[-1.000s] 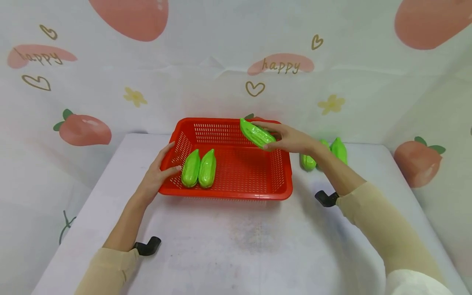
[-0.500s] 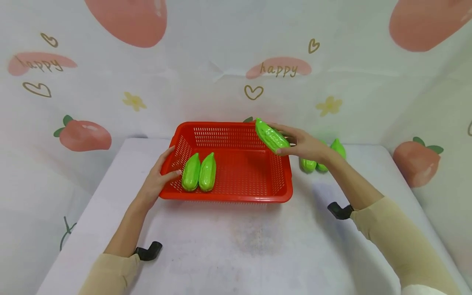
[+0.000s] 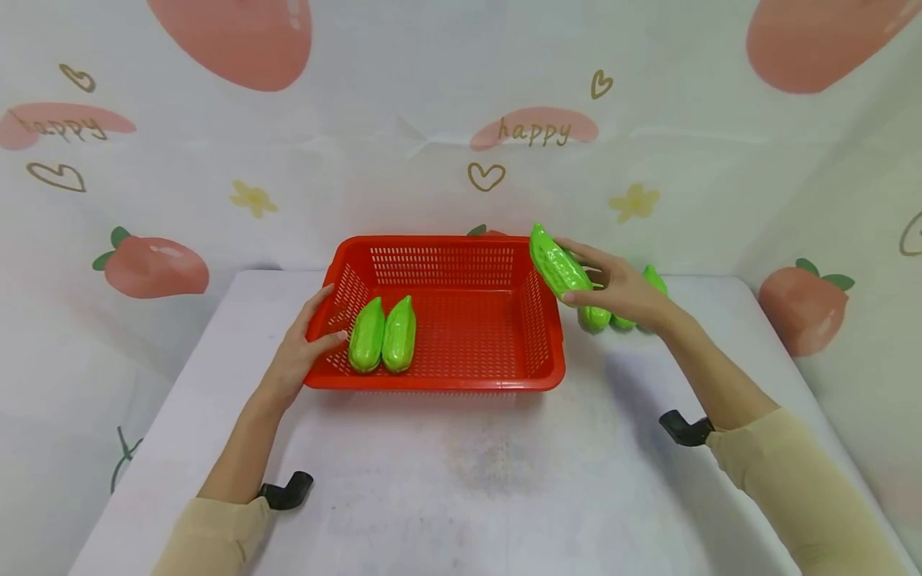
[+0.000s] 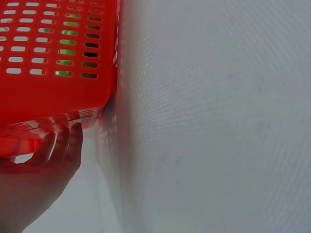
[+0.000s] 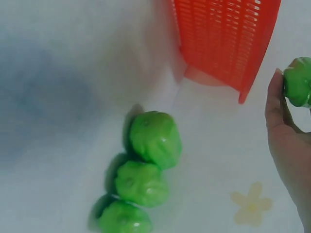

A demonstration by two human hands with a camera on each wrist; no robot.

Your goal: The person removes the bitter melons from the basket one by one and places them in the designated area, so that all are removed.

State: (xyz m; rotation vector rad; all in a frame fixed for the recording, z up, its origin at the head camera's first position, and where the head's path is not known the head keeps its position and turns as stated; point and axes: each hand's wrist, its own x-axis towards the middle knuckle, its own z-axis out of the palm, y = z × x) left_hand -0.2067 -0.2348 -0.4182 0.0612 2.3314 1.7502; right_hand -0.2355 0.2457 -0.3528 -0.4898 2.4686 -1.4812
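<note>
My right hand (image 3: 621, 286) pinches a glossy green bitter melon (image 3: 558, 266) between thumb and fingers, tilted, above the right rim of a red plastic basket (image 3: 439, 384). Its blunt end (image 5: 298, 82) shows at the right edge of the right wrist view. My left hand (image 3: 290, 362) grips the basket's left rim, thumb over the inside and fingers along the outside wall (image 4: 58, 92). Inside, at the left, two bitter melons, one (image 3: 367, 336) and another (image 3: 399, 336), lie side by side.
Right of the basket, three more bitter melons (image 5: 154, 138) lie in a row on the white table (image 3: 403, 480), partly hidden behind my right hand in the head view. A white cloth backdrop (image 3: 403, 96) with printed fruit rises behind the table.
My right hand has carried the bitter melon rightward, from over the basket's inside to above its right rim. The left hand stays on the basket, and the two bitter melons inside lie unchanged.
</note>
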